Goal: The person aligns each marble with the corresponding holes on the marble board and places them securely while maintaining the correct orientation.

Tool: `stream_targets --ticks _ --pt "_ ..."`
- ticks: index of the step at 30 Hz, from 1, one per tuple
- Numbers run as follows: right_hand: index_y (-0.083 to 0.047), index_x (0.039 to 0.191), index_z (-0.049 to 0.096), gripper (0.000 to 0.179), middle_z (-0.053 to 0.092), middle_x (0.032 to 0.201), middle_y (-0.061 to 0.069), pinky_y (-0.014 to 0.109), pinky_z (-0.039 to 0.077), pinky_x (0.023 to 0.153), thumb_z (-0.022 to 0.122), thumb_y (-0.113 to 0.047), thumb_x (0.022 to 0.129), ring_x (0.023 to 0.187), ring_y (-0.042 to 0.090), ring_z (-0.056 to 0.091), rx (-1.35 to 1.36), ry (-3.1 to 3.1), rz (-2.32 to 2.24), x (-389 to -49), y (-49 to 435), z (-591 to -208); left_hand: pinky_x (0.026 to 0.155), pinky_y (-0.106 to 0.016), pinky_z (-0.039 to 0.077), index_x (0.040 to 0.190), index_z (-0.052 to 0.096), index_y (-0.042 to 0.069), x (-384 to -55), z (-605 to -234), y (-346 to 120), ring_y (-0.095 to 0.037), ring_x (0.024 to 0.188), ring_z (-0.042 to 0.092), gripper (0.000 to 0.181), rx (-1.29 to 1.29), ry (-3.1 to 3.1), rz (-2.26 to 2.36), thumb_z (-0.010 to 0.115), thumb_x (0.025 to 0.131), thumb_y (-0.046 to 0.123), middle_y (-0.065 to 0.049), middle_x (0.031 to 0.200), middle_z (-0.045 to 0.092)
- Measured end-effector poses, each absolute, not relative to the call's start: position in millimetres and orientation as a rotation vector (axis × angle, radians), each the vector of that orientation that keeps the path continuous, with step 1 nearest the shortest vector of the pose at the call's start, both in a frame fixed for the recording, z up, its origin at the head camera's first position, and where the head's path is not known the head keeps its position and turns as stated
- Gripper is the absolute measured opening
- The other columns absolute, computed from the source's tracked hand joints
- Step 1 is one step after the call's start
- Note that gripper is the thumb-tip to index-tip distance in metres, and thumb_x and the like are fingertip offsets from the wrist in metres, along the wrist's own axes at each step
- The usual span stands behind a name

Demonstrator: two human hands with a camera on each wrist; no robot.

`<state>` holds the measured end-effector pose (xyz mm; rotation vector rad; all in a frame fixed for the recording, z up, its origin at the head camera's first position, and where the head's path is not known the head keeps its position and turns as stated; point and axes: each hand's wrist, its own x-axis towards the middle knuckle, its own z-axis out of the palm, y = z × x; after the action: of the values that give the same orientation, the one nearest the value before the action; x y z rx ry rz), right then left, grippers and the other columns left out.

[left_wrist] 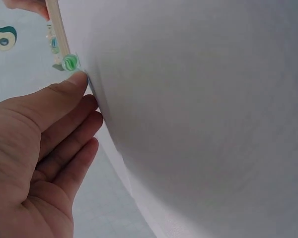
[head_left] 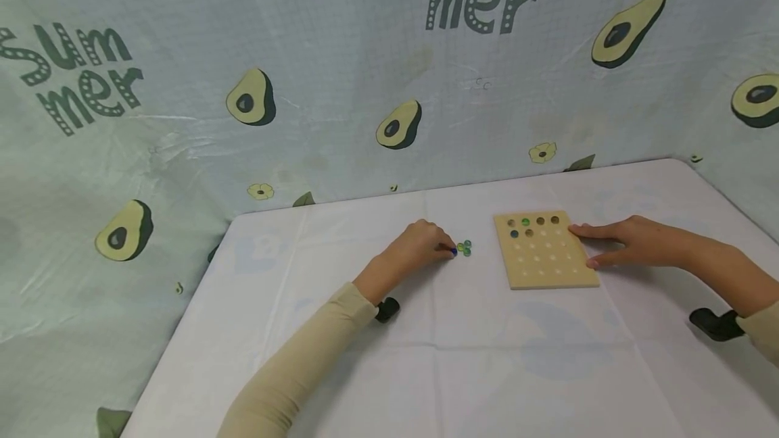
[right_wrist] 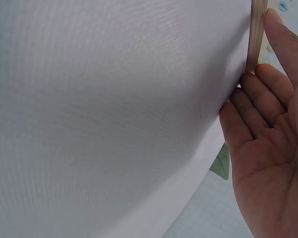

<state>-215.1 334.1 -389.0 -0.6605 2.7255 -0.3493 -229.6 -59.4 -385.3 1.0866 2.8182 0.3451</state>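
Note:
In the head view my left hand (head_left: 420,243) pinches a dark blue marble (head_left: 454,251) between thumb and fingertips, low over the white cloth. Right beside it lies a small cluster of greenish glass marbles (head_left: 467,244). The left wrist view has a green-swirled marble (left_wrist: 70,62) just beyond the thumb tip; the other fingers are bent behind it. My right hand (head_left: 639,242) rests against the right edge of a square wooden board (head_left: 550,276) with rows of round hollows. Several marbles sit in its far rows, one of them bright green (head_left: 525,222).
A white cloth covers the table (head_left: 487,384). Behind it hangs a pale curtain (head_left: 328,73) printed with avocados and lettering. Black wrist straps (head_left: 717,324) show beneath both wrists.

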Motion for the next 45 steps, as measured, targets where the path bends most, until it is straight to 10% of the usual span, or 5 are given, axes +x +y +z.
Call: stream_targets --ticks 24,45 --pt "-0.013 0.151 0.049 0.083 0.048 0.149 0.026 0.064 0.046 0.097 0.072 -0.059 0.086 0.13 0.052 0.05 -0.722 2.723 -0.36 -216.7 330.0 -390.4 0.089 -0.027 0.055 0.109 0.081 0.011 -216.8 -369.1 -70.9 -0.016 0.105 0.07 0.016 1.164 2.923 0.158 0.075 0.094 0.014 0.0 0.108 0.077" --pt "-0.012 0.151 0.048 0.085 0.046 0.149 0.027 0.065 0.046 0.097 0.072 -0.06 0.086 0.131 0.054 0.047 -0.668 2.728 -0.352 -214.1 333.7 -388.3 0.096 -0.023 0.051 0.102 0.08 0.009 -194.5 -383.6 -74.7 -0.013 0.099 0.068 0.015 1.925 3.075 -0.655 0.076 0.09 0.001 0.002 0.099 0.076"
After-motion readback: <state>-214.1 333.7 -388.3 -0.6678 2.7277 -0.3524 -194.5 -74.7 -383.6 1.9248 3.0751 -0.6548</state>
